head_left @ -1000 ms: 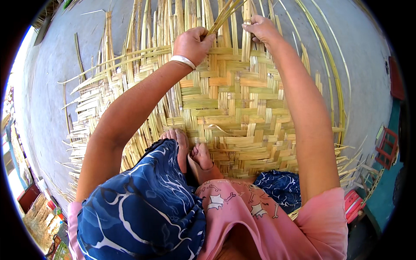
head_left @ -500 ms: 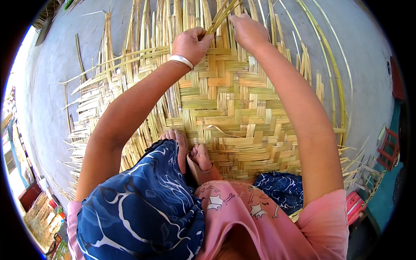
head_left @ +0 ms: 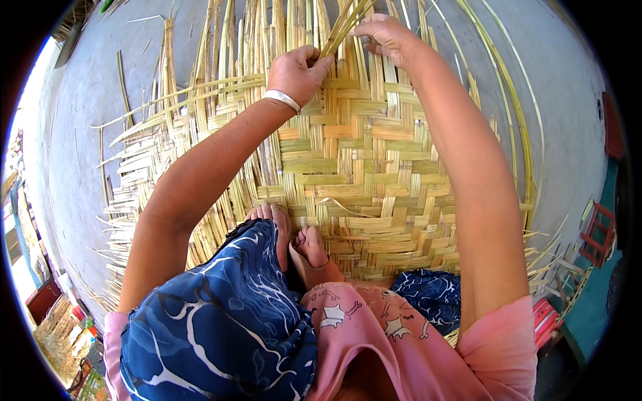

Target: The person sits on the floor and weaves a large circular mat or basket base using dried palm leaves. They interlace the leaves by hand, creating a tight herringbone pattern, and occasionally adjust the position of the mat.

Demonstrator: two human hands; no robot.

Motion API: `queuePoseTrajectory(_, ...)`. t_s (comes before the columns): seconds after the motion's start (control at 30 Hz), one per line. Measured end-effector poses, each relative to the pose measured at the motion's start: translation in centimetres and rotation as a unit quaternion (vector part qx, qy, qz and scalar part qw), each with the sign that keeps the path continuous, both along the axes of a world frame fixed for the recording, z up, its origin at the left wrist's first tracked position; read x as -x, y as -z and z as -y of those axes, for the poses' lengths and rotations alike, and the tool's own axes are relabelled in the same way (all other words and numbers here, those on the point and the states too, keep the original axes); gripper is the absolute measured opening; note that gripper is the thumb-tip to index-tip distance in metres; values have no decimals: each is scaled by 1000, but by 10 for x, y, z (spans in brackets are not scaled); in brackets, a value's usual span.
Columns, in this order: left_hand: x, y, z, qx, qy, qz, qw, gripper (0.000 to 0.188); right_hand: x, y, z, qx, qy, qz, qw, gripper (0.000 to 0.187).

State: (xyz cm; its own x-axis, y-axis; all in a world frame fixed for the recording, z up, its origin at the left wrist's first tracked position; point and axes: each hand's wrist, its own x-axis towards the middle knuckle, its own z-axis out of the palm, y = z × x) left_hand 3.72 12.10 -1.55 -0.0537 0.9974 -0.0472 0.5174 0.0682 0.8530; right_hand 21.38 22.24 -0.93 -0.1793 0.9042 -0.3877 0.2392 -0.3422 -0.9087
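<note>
A herringbone mat of pale split-cane strips (head_left: 364,157) spreads across the floor in front of me, its long unwoven ends running away at the far side. My left hand (head_left: 299,75), with a white bangle at the wrist, pinches a small bundle of greenish cane strips (head_left: 343,28) that slants up and away from the weave. Right of that bundle, my right hand (head_left: 390,40) hovers over the far unwoven ends. Its fingers are loosely bent and apart, the tips close to the strips. Thin crosswise strips (head_left: 200,90) stick out to the left of my left hand.
My bare feet (head_left: 309,247) rest on the mat's near part. Blue patterned cloth (head_left: 221,321) covers my left knee. Loose long canes (head_left: 511,100) lie on the grey floor (head_left: 568,127) at the right. A red wooden frame (head_left: 597,234) stands near the right edge.
My right hand has lifted slightly and loosened from a closed shape, its fingers now spreading near the bundle. The left hand keeps its pinch, shifted only slightly.
</note>
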Motion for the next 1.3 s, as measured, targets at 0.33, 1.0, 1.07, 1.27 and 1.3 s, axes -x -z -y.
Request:
queuePoseTrajectory(0.33,-1,1,0,13,-26,55,998,22,22,10,-7,-38,-82,275,957,38)
queuePoseTrajectory(1.0,-1,-17,-38,184,178,-129,958,31,-33,8,39,71,-16,-331,941,26)
queuePoseTrajectory(1.07,-2,-22,-39,201,186,-120,954,33,-35,8,48,69,22,-320,945,27)
queuePoseTrajectory(1.27,-1,-18,-42,213,192,-110,952,33,-27,10,67,20,129,-278,952,23)
queuePoseTrajectory(1.3,0,-17,-42,213,195,-106,952,32,-24,10,67,10,143,-263,954,22)
